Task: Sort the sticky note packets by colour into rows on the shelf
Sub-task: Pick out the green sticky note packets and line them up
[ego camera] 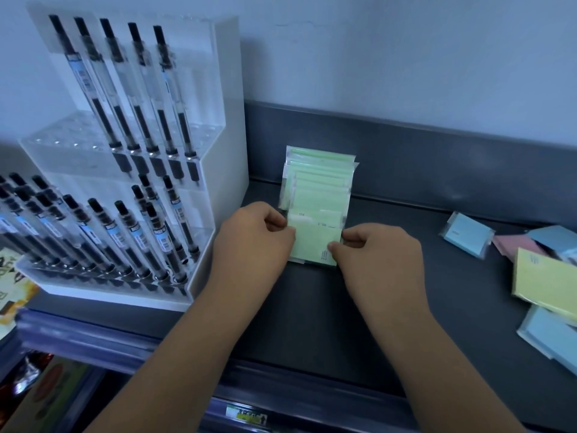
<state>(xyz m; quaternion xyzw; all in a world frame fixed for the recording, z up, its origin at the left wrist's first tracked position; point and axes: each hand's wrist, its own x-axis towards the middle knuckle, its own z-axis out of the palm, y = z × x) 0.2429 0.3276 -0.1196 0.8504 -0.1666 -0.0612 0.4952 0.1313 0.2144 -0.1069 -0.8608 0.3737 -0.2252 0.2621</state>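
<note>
Head view, your stock as it lies:

- Dark grey metal shelf point(421, 214), carrying all items below.
- Row of pale green sticky note packets in clear wrap point(320, 182), overlapping, running from the shelf's back lip toward you.
- Nearest green packet point(315, 245), at the front of that row. Your left hand point(253, 239) pinches its left edge and your right hand point(377, 254) pinches its right edge, fingers curled on it.
- Loose pile well to your right: light blue packet point(466, 234), pink packet point(515, 246), pale yellow packet point(544, 282), second light blue packet point(549, 339).
- Clear acrylic stepped rack point(223, 89) on your left, just beside the green row, holding black-capped clear pens point(137, 98).
</note>
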